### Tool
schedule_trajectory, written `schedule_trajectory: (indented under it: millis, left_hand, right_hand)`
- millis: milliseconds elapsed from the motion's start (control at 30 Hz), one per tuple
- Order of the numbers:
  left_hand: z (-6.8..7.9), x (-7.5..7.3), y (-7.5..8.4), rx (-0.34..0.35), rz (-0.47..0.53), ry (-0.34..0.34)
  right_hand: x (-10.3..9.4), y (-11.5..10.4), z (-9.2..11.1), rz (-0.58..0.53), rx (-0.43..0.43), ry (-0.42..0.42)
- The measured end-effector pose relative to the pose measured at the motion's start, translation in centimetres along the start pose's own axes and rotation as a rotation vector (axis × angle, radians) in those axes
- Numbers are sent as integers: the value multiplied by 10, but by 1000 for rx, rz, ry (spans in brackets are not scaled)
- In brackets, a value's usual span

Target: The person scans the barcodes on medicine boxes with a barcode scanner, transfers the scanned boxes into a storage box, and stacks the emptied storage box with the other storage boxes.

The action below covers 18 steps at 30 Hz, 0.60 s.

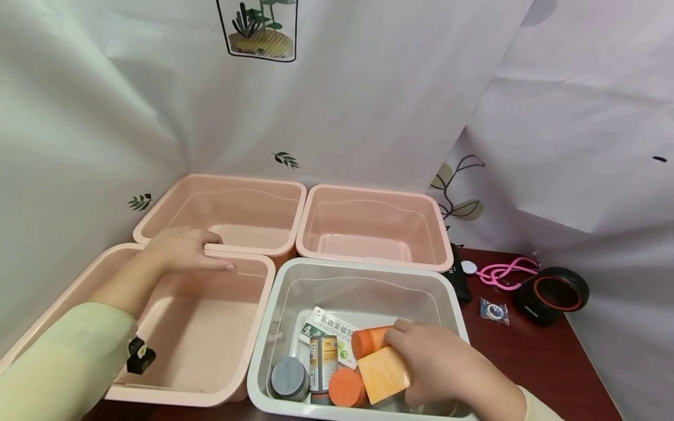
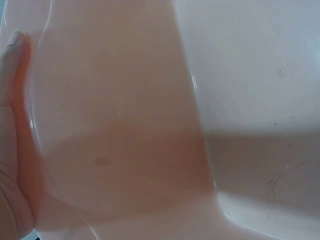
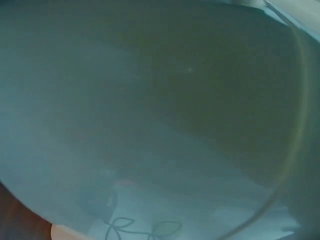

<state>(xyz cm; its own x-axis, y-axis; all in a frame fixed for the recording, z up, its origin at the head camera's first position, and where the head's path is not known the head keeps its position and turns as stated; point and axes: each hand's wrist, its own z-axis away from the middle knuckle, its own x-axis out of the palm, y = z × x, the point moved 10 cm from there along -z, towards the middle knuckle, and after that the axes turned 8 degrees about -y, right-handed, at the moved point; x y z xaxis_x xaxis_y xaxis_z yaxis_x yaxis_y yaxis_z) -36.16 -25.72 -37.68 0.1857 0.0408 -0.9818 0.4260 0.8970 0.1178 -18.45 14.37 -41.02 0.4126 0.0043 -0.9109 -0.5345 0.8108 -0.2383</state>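
Note:
My left hand (image 1: 181, 248) holds the rim between the two left pink bins, thumb inside the near pink bin (image 1: 258, 327) and fingers over the far pink bin (image 1: 253, 182). In the left wrist view, the thumb (image 2: 9, 80) lies along the bin's wall. My right hand (image 1: 432, 362) reaches into the white bin (image 1: 254, 374) and grips an orange box (image 1: 383, 374); the far fingers are partly hidden. Beside it lie an orange bottle (image 1: 363, 344), an orange-lidded jar (image 1: 347, 387), a yellow-labelled bottle (image 1: 323, 362), a grey-lidded jar (image 1: 289, 378) and a medicine box (image 1: 337, 330).
Another pink bin (image 1: 371, 190) stands behind the white one. A small black object (image 1: 139, 358) lies in the near left bin. At right are a pink stethoscope (image 1: 505, 273), a small packet (image 1: 494, 311) and a black round device (image 1: 550, 295). Fabric walls surround the table.

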Motion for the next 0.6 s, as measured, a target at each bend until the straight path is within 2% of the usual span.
schedule_trajectory:
  millis: [167,400,467,600]
  left_hand:
    - [0,1,-1,-3,4,11]
    - [2,3,-1,-7,13,4]
    - [1,2,0,-4,10,6]
    - [-2,-1,1,8,-1,5]
  right_hand:
    - [-15,-1,4,-224,-72,124]
    - [-40,1,12,-483,-234,395]
    - [-46,8,15,-575,-243,456]
    - [-51,26,21,-780,-199,523]
